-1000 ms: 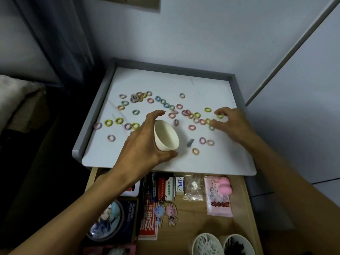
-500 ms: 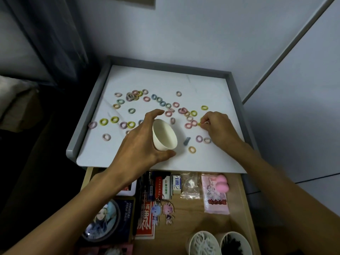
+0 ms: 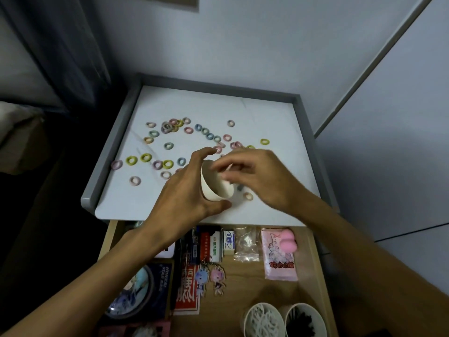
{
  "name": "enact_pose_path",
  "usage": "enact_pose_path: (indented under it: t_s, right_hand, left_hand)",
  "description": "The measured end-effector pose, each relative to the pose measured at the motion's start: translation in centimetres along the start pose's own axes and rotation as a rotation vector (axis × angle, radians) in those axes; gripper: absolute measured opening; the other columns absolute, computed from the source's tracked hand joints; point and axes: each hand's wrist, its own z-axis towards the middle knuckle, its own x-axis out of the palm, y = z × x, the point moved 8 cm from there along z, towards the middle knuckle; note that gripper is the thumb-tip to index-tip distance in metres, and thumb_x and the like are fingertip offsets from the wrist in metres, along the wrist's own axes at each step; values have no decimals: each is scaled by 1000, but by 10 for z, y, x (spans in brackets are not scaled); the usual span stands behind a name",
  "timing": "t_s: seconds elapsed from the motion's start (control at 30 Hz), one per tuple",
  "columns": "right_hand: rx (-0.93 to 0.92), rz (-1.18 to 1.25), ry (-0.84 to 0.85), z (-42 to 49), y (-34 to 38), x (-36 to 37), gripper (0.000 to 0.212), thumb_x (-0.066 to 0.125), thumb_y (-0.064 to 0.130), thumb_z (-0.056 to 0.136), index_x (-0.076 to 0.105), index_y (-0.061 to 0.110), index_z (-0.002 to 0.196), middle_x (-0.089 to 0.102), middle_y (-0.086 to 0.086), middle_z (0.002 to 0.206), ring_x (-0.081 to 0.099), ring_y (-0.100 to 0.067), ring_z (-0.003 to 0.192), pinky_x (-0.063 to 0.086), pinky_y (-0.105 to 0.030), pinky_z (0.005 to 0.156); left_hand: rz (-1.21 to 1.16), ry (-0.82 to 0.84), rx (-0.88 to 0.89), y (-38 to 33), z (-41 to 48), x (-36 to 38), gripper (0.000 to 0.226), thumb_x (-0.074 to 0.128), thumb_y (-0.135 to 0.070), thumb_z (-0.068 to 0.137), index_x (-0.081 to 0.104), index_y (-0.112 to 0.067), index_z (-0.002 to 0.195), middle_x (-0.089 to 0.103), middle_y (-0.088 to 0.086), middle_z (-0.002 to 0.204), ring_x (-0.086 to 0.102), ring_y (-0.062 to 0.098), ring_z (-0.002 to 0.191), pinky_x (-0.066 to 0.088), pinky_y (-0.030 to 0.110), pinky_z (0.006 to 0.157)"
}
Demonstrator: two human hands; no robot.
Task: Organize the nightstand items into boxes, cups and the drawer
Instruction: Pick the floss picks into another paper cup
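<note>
Dark curtain (image 3: 60,45) at L; pale wall (image 3: 255,45) behind; beige wall plate (image 3: 175,2) up top.

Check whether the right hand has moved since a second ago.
Yes. The right hand went left, away from the nightstand's right rim, to above the paper cup.

Two bare forearms, bare left hand (image 3: 181,203), bare right hand (image 3: 264,181)

One head cam, wide-angle, worn by the person, facing fwd & steeply down.
Close range: white-topped grey-rimmed nightstand (image 3: 267,113) fills mid-frame, pale wall (image 3: 243,45) at 12, open light-wood drawer (image 3: 245,280) at 6, nearest the lens. Forearms enter from 7 and 5; left hand (image 3: 184,198) grips a small white paper cup (image 3: 213,186) dead centre, right hand (image 3: 262,176) just over it.
</note>
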Motion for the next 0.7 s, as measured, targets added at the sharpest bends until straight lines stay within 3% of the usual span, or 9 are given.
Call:
enact_pose_path:
  t_s: [0.07, 0.13, 0.2, 0.27, 0.43, 0.6, 0.7]
  right_hand:
    - [69, -37, -148, -5, -16, -29, 14, 66, 10, 92, 74, 15, 102, 70, 11, 93, 65, -3, 77, 49, -16, 72]
    - [241, -290, -197, -13, -48, -50, 14, 66, 23, 92, 72, 22, 105, 69, 9, 100, 64, -4, 82, 49, -18, 74]
    - [465, -542, -90, -26, -84, -54, 31, 65, 40, 91, 64, 24, 118, 63, 1, 115, 60, -14, 98, 49, -31, 84]
    - [583, -560, 11, -37, -105, -44, 48, 62, 53, 89, 55, 25, 127, 54, -4, 124, 56, -22, 107, 47, -38, 90]
    - [483, -519, -67, -29, -92, -16, 45, 71, 51, 83, 54, 30, 119, 47, 2, 112, 56, -19, 95, 42, -31, 78]
    - [362, -537, -30, -24, -77, 9, 36, 74, 42, 83, 56, 30, 112, 43, 6, 106, 48, -14, 88, 36, -27, 71]
    - [266, -509, 6, -19, -72, 14, 27, 74, 31, 84, 60, 26, 107, 49, 7, 103, 54, -15, 91, 43, -29, 73]
  left_hand:
    - [27, -18, -25, 4, 0, -4, 95, 89, -36, 67, 28, -45, 140, 56, -14, 113, 56, 11, 100, 48, 27, 82]
    - [34, -29, -28, 5, 0, -6, 94, 88, -37, 67, 28, -45, 139, 54, -14, 113, 53, 10, 98, 44, 21, 77]
    - [36, -30, -33, 6, 0, -6, 93, 88, -36, 68, 29, -44, 140, 51, -17, 109, 51, 9, 96, 40, 11, 74]
    - [44, -25, -37, 6, 1, -5, 93, 88, -36, 68, 29, -43, 141, 49, -20, 106, 49, 7, 94, 37, 5, 72]
    - [50, -27, -25, 3, 1, -4, 93, 88, -36, 68, 30, -42, 140, 46, -24, 103, 48, 5, 93, 37, 5, 71]
    - [49, -25, -36, 4, 0, -5, 94, 89, -35, 68, 30, -42, 141, 48, -23, 104, 49, 6, 95, 37, 6, 73]
    - [62, -33, -34, 4, -1, -8, 97, 89, -35, 67, 28, -40, 143, 51, -15, 110, 50, 9, 98, 42, 20, 75]
